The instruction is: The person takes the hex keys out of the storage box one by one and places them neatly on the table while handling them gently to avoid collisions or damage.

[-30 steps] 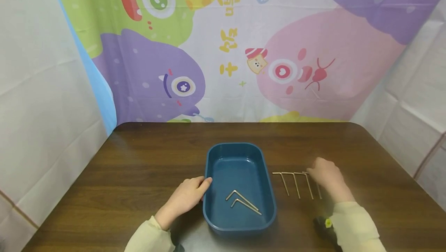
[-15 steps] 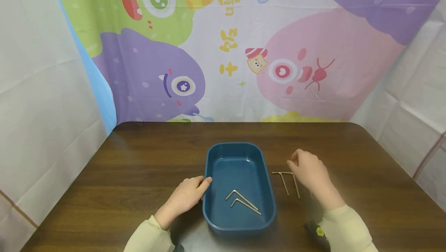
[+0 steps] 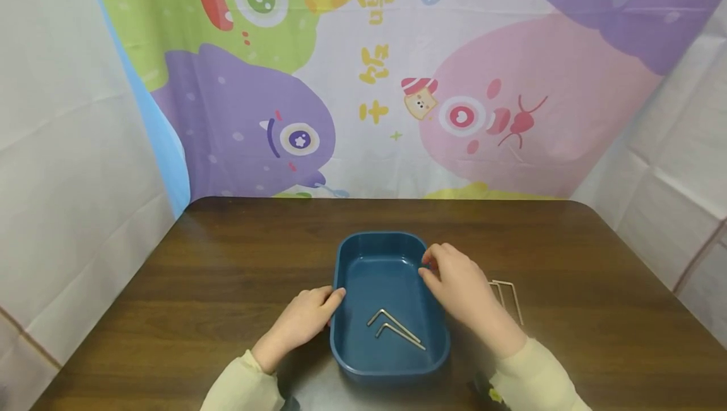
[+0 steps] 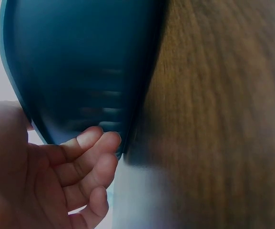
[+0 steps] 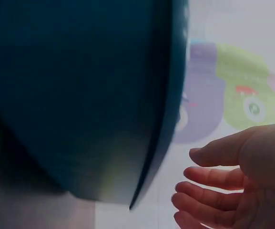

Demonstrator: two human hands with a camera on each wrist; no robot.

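A deep blue rectangular tray (image 3: 392, 272) with rounded corners stands on the table. My left hand (image 3: 301, 316) holds its left wall, thumb over the rim; in the left wrist view the fingers (image 4: 96, 152) bend against the outside. Two L-shaped hex keys (image 3: 397, 324) lie inside the tray, near its front end. My right hand (image 3: 460, 285) is at the far right part of the tray's rim. In the right wrist view its fingers (image 5: 208, 179) are loosely spread beside the tray, with nothing between them. More hex keys (image 3: 514, 300) lie right of the tray, partly hidden behind the right hand.
The dark wooden table (image 3: 244, 259) extends on both sides of the tray. A cartoon-printed curtain (image 3: 363, 165) hangs along its back edge. Pale cloth (image 3: 74, 177) hangs at the left and right.
My right hand has moved left from the row of hex keys to the tray's right rim. My left hand, the tray and the two keys inside it stay in place.
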